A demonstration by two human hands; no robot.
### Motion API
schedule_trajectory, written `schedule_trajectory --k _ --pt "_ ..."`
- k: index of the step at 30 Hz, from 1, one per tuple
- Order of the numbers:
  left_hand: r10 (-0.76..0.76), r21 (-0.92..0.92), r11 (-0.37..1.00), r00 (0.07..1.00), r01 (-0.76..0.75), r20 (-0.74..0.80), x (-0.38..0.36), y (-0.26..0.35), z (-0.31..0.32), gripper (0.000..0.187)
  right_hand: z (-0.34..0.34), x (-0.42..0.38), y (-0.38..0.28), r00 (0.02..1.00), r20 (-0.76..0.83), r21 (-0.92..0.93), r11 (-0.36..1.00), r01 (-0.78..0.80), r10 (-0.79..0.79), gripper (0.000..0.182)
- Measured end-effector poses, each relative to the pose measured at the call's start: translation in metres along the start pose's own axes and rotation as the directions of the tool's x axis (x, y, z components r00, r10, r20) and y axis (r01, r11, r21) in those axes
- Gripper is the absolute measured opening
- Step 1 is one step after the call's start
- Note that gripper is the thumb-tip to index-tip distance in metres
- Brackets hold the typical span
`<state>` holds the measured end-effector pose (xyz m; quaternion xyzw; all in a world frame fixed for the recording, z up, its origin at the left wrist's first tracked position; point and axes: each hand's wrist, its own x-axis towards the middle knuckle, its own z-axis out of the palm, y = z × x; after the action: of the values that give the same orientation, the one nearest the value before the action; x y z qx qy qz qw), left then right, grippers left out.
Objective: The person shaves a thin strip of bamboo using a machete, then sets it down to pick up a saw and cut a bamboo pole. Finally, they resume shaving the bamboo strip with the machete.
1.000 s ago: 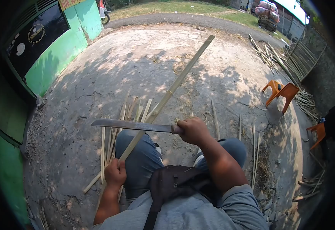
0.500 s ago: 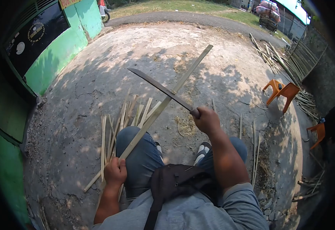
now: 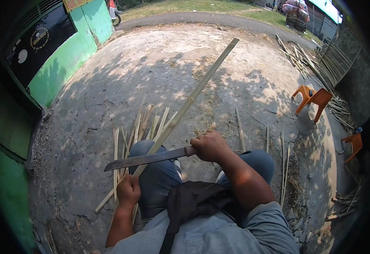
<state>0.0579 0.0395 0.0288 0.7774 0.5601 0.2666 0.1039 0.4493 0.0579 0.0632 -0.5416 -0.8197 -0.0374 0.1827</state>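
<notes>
My left hand (image 3: 128, 190) is closed round the lower end of a long bamboo strip (image 3: 192, 98), which slants up and away to the right across my left knee. In my right hand (image 3: 210, 146) is the handle of a machete (image 3: 149, 159). Its long dark blade points left and lies across the strip, a short way above my left hand. Several loose bamboo strips (image 3: 116, 148) lie on the ground beside and beyond my left knee, partly hidden by it.
More strips (image 3: 284, 169) lie right of my right knee. An orange plastic chair (image 3: 313, 101) stands at the right, with bamboo poles (image 3: 295, 59) piled behind it. A green wall (image 3: 62, 74) runs along the left. A black bag (image 3: 197, 201) sits on my lap.
The machete has come down along the bamboo strip toward me, from about its middle to near my left hand. My left hand has stayed in place; the strip's far end rises slightly.
</notes>
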Motion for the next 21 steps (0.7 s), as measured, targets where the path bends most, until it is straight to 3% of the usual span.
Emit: schedule_trajectory --k 4,8,11,15,21 --pt "-0.008 -0.081 0.997 1.0 0.006 -0.029 -0.002 -0.006 0.008 0.038 -0.011 -0.001 0.023 0.984 -0.131 -0.006 0.993 -0.121 0.12 0.01" --pt "-0.034 -0.058 0.998 0.999 0.032 -0.024 -0.001 -0.004 0.007 0.04 -0.022 -0.007 0.054 0.805 -0.199 0.196 0.828 -0.525 0.558 0.026" --pt "-0.014 -0.027 1.0 0.999 0.013 -0.041 0.001 -0.001 0.003 0.042 -0.024 -0.012 0.052 0.761 -0.171 0.252 0.774 -0.581 0.626 0.027" --pt "-0.03 0.004 1.0 0.999 0.03 -0.022 0.0 0.002 0.002 0.043 -0.018 -0.011 0.031 0.777 -0.18 0.252 0.792 -0.557 0.604 0.027" --pt "-0.032 -0.004 0.999 0.999 0.032 -0.006 0.002 0.003 0.001 0.043 -0.008 -0.005 0.012 0.942 -0.085 0.072 0.944 -0.321 0.326 0.011"
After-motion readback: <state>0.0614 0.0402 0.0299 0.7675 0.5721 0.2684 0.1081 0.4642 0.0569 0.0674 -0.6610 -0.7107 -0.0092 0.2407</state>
